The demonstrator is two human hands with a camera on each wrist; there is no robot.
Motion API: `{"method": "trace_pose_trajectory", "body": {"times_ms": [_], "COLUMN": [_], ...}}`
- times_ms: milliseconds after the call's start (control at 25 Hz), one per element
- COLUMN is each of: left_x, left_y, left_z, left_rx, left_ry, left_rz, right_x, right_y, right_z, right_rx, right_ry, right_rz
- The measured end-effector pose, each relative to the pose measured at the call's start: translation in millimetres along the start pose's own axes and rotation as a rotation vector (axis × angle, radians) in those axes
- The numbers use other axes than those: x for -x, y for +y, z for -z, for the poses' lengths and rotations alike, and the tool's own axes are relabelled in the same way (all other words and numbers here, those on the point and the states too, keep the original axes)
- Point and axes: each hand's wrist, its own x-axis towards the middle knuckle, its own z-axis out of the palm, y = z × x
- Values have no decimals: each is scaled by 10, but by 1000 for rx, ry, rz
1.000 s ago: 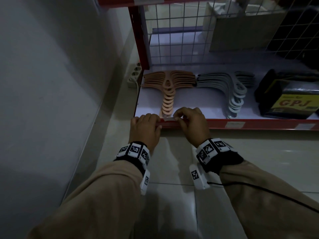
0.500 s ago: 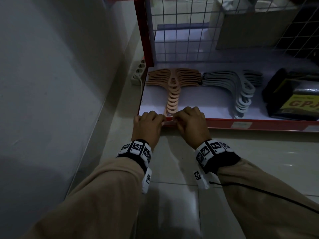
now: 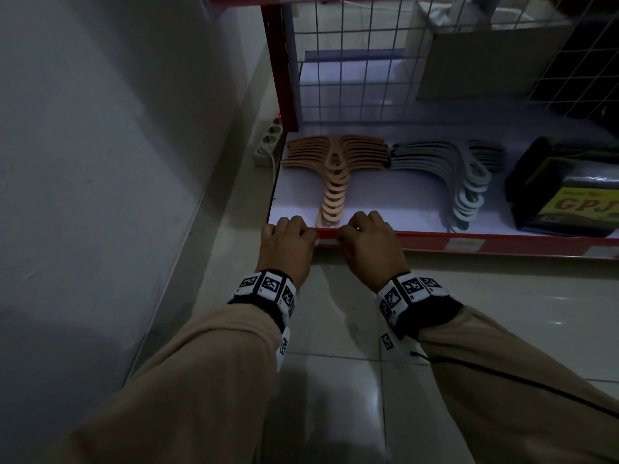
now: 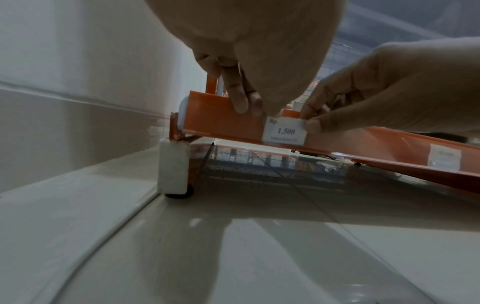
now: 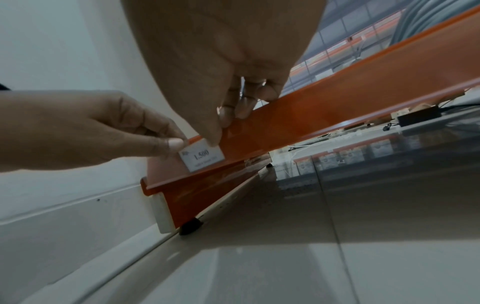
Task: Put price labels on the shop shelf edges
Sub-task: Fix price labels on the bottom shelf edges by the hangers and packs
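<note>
1. My left hand still pinches the left end of the price label, fingers curled over the shelf edge.
2. My right hand grips the label's right end as before, thumb on its face.
3. The label, reading 1.500, sits flat against the red strip, lower than a second ago.
4. Tan hangers lie just behind.

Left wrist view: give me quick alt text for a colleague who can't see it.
A white paper price label printed "Rp. 1.500" sits on the orange front edge of the bottom shop shelf, pinched at its upper corners by the left hand and right hand. A second white label sits further right along the edge, above the glossy tiled floor.
</note>
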Motion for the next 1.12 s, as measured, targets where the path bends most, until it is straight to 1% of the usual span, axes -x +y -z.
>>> {"method": "trace_pose_trajectory", "body": {"times_ms": [160, 400, 560, 720, 920, 1120], "left_x": [-15, -4, -5, 6, 21, 54], "left_y": [-13, -44, -38, -44, -56, -65], "left_z": [-1, -9, -10, -8, -13, 8], "left_rx": [-27, 18, 0, 3, 96, 105], "left_ry": [-18, -6, -18, 2, 19, 35], "left_rz": [-24, -23, -27, -27, -8, -22], "right_x": [1, 5, 9, 11, 33, 62], "right_y": [11, 1, 9, 19, 44, 80], "right_z": [15, 31, 27, 15, -4, -10], "right_rx": [27, 42, 41, 18, -16, -42], "right_ry": [-30, -38, -27, -15, 13, 38], "right_rz": [5, 8, 14, 8, 0, -4]}}
